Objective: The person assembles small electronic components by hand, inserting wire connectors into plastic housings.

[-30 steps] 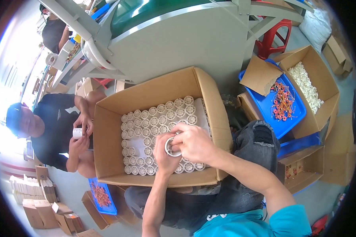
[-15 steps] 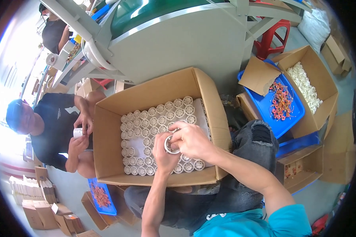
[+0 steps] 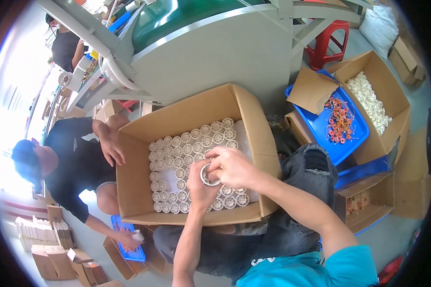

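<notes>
A white round plastic housing point(image 3: 209, 178), hollow and cup-like, is gripped by my left hand point(image 3: 199, 188) above a large cardboard box point(image 3: 189, 106). The fingers of my right hand point(image 3: 233, 167) are bent together and reach into its open top; whatever they pinch there is hidden. Below my hands, rows of similar white housings point(image 3: 168, 151) stand upright on a pale sheet inside the box. A gap in the rows lies left of my hands.
To my right, a blue tray point(image 3: 360, 139) bears red-orange wired parts, beside a carton point(image 3: 399, 117) of small white pieces. At left a co-worker point(image 3: 74, 143) holds a white part over a small blue tray point(image 3: 135, 256). A grey machine frame point(image 3: 215, 62) stands ahead.
The co-worker's one arm has swung down to the small blue tray, carrying a white part; their other hand now rests by the box. My hands stay around the housing, with slight finger movement.
</notes>
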A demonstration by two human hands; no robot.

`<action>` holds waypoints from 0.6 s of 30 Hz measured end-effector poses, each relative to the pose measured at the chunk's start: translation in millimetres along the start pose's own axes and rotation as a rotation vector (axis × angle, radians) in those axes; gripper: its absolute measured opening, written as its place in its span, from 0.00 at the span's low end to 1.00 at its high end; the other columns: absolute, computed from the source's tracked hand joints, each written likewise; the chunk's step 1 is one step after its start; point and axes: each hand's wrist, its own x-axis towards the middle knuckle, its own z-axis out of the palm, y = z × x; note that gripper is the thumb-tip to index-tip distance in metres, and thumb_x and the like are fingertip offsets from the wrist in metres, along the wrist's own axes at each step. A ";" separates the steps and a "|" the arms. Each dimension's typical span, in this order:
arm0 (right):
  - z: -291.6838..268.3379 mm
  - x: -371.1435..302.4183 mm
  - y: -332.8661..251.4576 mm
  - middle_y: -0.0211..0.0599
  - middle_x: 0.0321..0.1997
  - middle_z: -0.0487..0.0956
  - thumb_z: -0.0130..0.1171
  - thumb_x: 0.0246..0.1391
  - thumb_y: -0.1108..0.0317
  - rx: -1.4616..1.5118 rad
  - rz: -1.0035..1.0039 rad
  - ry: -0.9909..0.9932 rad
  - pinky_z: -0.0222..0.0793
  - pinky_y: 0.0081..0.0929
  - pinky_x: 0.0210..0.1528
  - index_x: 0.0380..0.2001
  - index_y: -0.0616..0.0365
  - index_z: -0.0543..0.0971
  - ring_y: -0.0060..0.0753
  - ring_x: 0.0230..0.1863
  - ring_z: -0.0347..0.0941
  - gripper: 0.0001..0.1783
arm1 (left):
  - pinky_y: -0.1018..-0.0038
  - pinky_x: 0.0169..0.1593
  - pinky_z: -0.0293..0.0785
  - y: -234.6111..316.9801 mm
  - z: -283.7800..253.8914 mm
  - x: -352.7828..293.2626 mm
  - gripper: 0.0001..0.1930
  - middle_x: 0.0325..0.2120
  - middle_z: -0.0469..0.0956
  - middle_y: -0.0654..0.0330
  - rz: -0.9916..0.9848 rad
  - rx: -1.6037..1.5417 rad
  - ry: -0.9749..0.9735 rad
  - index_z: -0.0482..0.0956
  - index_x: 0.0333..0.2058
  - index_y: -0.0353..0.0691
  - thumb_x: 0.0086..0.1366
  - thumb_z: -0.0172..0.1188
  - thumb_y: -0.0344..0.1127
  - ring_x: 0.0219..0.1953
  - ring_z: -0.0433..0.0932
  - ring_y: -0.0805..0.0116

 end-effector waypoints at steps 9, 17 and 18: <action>-53.0 1.0 -18.6 0.40 0.44 0.82 0.63 0.50 0.78 0.137 -0.066 0.436 0.74 0.23 0.38 0.39 0.61 0.85 0.28 0.36 0.79 0.11 | 0.65 0.51 0.73 -3.9 -14.6 49.1 0.38 0.45 0.74 0.53 -0.056 -0.080 0.003 0.66 0.49 0.37 0.42 0.81 0.31 0.48 0.75 0.58; -45.9 -1.1 -21.0 0.42 0.42 0.80 0.61 0.53 0.75 0.128 -0.060 0.488 0.76 0.31 0.42 0.40 0.59 0.84 0.41 0.39 0.79 0.10 | 0.69 0.48 0.72 -36.1 -28.8 240.8 0.35 0.40 0.79 0.56 0.150 -0.006 0.378 0.72 0.55 0.37 0.50 0.77 0.38 0.42 0.77 0.64; -43.0 -1.0 -19.2 0.41 0.43 0.80 0.61 0.53 0.75 0.113 -0.101 0.485 0.75 0.32 0.44 0.40 0.59 0.84 0.42 0.41 0.79 0.10 | 0.70 0.47 0.72 -43.6 -26.4 270.9 0.35 0.39 0.79 0.55 0.119 0.020 0.391 0.71 0.56 0.36 0.51 0.76 0.39 0.42 0.78 0.64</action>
